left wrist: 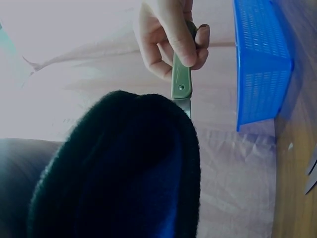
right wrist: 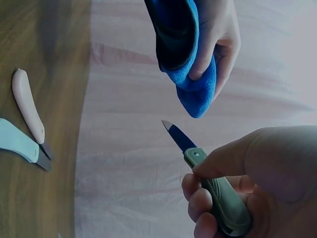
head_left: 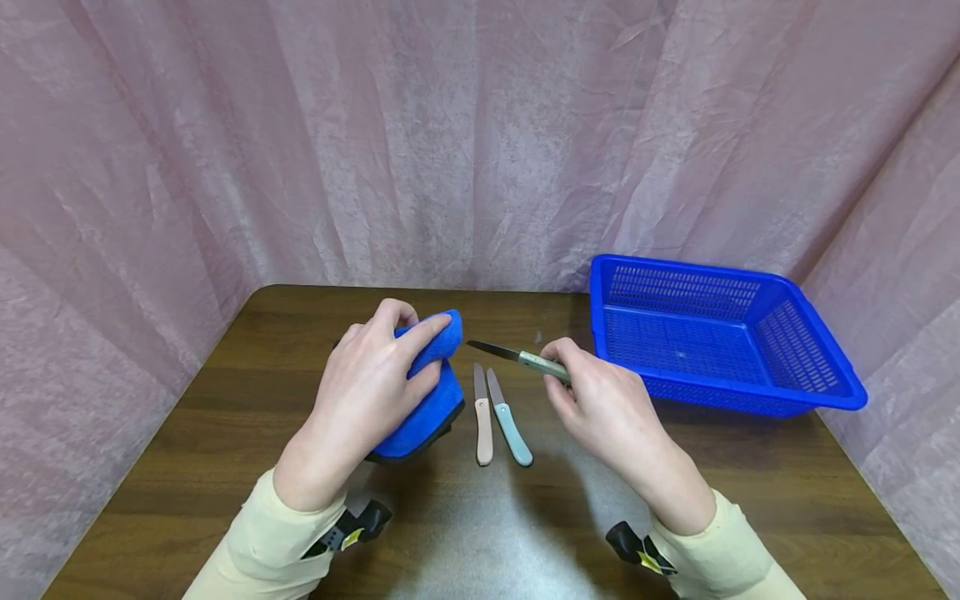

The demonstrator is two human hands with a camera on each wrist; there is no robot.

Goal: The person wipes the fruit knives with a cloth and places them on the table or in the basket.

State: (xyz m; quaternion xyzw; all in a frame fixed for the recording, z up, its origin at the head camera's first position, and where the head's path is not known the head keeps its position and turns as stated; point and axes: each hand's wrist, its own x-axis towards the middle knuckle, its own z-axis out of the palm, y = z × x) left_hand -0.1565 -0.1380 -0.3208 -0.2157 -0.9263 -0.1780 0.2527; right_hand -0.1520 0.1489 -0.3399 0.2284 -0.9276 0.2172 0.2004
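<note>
A blue cloth with a dark edge (head_left: 423, 421) is bunched in my left hand (head_left: 367, 379), gripped between thumb and fingers above the table. My right hand (head_left: 603, 400) holds a green-handled knife (head_left: 543, 364) by its handle, the blade pointing left toward the cloth. In the right wrist view the knife's blade (right wrist: 181, 138) stands a little apart from the cloth (right wrist: 200, 101). Two more knives lie side by side on the table between my hands: one with a beige handle (head_left: 483, 433), one with a light blue handle (head_left: 513, 435), blades pointing away from me.
A blue plastic basket (head_left: 727, 387) with slotted walls stands at the back right of the brown wooden table (head_left: 225, 417), just beyond my right hand. Pink curtains (head_left: 450, 150) hang behind the table and along both sides.
</note>
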